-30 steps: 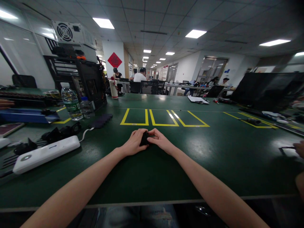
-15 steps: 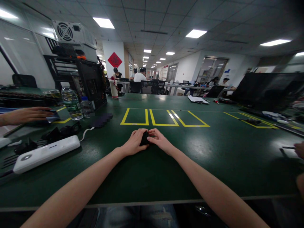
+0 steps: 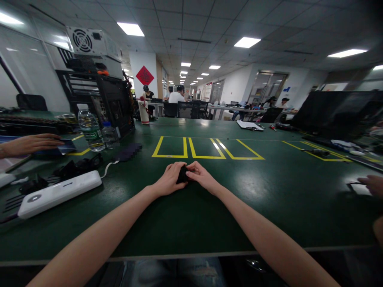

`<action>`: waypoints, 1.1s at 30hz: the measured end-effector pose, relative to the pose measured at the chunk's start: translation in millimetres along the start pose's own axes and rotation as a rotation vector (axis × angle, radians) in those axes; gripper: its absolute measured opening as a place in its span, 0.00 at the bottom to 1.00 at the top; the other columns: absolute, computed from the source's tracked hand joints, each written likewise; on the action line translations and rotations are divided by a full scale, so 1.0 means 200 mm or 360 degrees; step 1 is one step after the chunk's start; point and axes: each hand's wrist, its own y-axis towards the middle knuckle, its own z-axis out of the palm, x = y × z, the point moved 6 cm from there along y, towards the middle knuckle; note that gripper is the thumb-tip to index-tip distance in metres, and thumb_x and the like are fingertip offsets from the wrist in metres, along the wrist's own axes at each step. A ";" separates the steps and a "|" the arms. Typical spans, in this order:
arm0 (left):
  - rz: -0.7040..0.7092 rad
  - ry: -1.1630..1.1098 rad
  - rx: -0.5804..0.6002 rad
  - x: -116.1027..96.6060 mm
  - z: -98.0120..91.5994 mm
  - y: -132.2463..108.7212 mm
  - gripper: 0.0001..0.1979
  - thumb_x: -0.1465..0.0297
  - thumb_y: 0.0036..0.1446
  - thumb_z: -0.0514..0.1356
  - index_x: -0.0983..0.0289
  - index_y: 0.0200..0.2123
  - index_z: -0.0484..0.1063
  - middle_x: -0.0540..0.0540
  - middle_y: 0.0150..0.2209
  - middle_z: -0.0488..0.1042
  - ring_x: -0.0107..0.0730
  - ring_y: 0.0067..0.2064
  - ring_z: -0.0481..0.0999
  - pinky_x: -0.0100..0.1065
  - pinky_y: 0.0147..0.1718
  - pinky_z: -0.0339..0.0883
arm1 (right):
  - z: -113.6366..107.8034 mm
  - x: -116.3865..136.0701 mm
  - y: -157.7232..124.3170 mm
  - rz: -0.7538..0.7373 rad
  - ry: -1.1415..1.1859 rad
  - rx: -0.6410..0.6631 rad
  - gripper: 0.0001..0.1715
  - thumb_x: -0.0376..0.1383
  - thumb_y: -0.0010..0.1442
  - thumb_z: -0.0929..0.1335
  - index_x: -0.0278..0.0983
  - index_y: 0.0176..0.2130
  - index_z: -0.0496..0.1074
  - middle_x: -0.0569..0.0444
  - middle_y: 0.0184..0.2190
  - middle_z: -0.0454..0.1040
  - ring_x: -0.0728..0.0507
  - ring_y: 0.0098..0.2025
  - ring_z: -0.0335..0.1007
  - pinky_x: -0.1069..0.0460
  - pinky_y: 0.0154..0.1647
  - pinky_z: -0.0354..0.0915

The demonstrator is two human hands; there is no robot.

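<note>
Between my hands, low over the green table [image 3: 203, 215], is a small black object [image 3: 182, 175]; most of it is covered, and its kind cannot be made out. My left hand [image 3: 170, 178] wraps round its left side, thumb toward me. The fingers of my right hand [image 3: 202, 175] are bent together at its right side, fingertips touching it. Just beyond my hands, yellow tape [image 3: 206, 157] marks out three box shapes on the tabletop.
At left lie a white power strip [image 3: 60, 194], black cables and a dark pixelated patch; water bottles [image 3: 90, 129] stand by an open computer case [image 3: 112, 101]. A co-worker's hand [image 3: 32, 144] rests at far left, another person's hand [image 3: 372, 185] at far right. A screwdriver-like tool [image 3: 317, 152] lies right.
My hands and the black object stay almost still. At far right the other person's hand has moved slightly left with a thin tool; the co-worker's hand at left has shifted slightly.
</note>
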 end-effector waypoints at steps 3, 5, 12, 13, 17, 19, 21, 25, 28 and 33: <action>0.0002 -0.0003 -0.0004 0.00 0.00 0.00 0.28 0.68 0.48 0.57 0.61 0.51 0.48 0.57 0.46 0.60 0.40 0.49 0.61 0.46 0.51 0.49 | -0.01 -0.02 0.00 0.0075 -0.0038 -0.0038 0.17 0.40 0.50 0.66 0.39 0.40 0.61 0.54 0.38 0.64 0.47 0.40 0.64 0.47 0.43 0.62; 0.0002 -0.0005 -0.0006 0.00 0.00 0.00 0.28 0.68 0.48 0.57 0.61 0.51 0.48 0.57 0.47 0.60 0.40 0.50 0.60 0.46 0.51 0.49 | -0.01 -0.02 0.00 0.0113 -0.0041 -0.0048 0.18 0.40 0.50 0.66 0.38 0.41 0.61 0.53 0.40 0.64 0.47 0.41 0.63 0.46 0.44 0.62; -0.0006 0.0008 -0.0007 0.02 0.01 0.00 0.28 0.68 0.47 0.57 0.62 0.51 0.49 0.57 0.46 0.60 0.40 0.50 0.60 0.46 0.51 0.48 | 0.00 0.01 0.00 -0.0008 -0.0021 0.0078 0.20 0.34 0.44 0.70 0.38 0.38 0.60 0.55 0.40 0.63 0.46 0.44 0.62 0.46 0.46 0.61; -0.0008 0.0014 -0.0008 0.02 0.02 0.00 0.29 0.68 0.47 0.57 0.62 0.51 0.49 0.57 0.47 0.59 0.40 0.50 0.60 0.46 0.51 0.48 | 0.00 0.01 -0.01 -0.0022 -0.0012 0.0087 0.21 0.33 0.43 0.70 0.39 0.38 0.60 0.55 0.40 0.63 0.46 0.44 0.62 0.46 0.46 0.60; -0.0002 0.0023 -0.0012 0.02 0.01 0.00 0.29 0.68 0.47 0.57 0.62 0.51 0.48 0.57 0.47 0.59 0.40 0.50 0.60 0.46 0.51 0.48 | 0.00 0.01 -0.01 -0.0033 -0.0002 0.0038 0.14 0.36 0.48 0.67 0.39 0.36 0.60 0.56 0.38 0.64 0.47 0.43 0.63 0.47 0.47 0.60; 0.0005 0.0018 -0.0011 0.01 0.01 0.00 0.29 0.68 0.47 0.57 0.62 0.51 0.48 0.57 0.47 0.59 0.40 0.50 0.60 0.45 0.51 0.48 | 0.00 0.01 -0.01 -0.0019 -0.0005 -0.0007 0.12 0.38 0.50 0.66 0.39 0.36 0.61 0.56 0.37 0.64 0.47 0.41 0.63 0.47 0.45 0.61; 0.0010 0.0011 -0.0012 0.01 0.01 0.00 0.29 0.68 0.47 0.57 0.61 0.51 0.48 0.57 0.46 0.60 0.40 0.50 0.60 0.45 0.51 0.49 | 0.00 0.01 -0.01 -0.0001 -0.0007 -0.0016 0.12 0.39 0.50 0.66 0.39 0.37 0.61 0.55 0.37 0.64 0.47 0.40 0.63 0.47 0.44 0.62; 0.0008 0.0007 -0.0023 0.01 0.01 0.00 0.29 0.68 0.47 0.57 0.61 0.51 0.48 0.57 0.47 0.60 0.40 0.50 0.60 0.45 0.51 0.49 | -0.01 -0.01 0.00 0.0064 -0.0026 -0.0040 0.17 0.39 0.50 0.66 0.38 0.40 0.61 0.54 0.39 0.64 0.47 0.41 0.63 0.46 0.44 0.61; 0.0006 0.0006 -0.0017 0.01 0.01 0.00 0.29 0.68 0.47 0.57 0.61 0.51 0.48 0.57 0.47 0.60 0.40 0.50 0.60 0.45 0.51 0.49 | -0.01 -0.02 0.00 0.0076 -0.0031 -0.0003 0.17 0.39 0.50 0.66 0.38 0.40 0.61 0.53 0.41 0.64 0.46 0.41 0.63 0.46 0.45 0.61; 0.0002 0.0008 -0.0019 0.02 0.01 0.00 0.28 0.68 0.47 0.57 0.61 0.51 0.49 0.57 0.47 0.59 0.40 0.50 0.60 0.46 0.51 0.49 | 0.00 0.02 -0.01 -0.0044 -0.0031 0.0079 0.19 0.35 0.45 0.70 0.38 0.38 0.61 0.54 0.40 0.64 0.46 0.44 0.62 0.46 0.46 0.60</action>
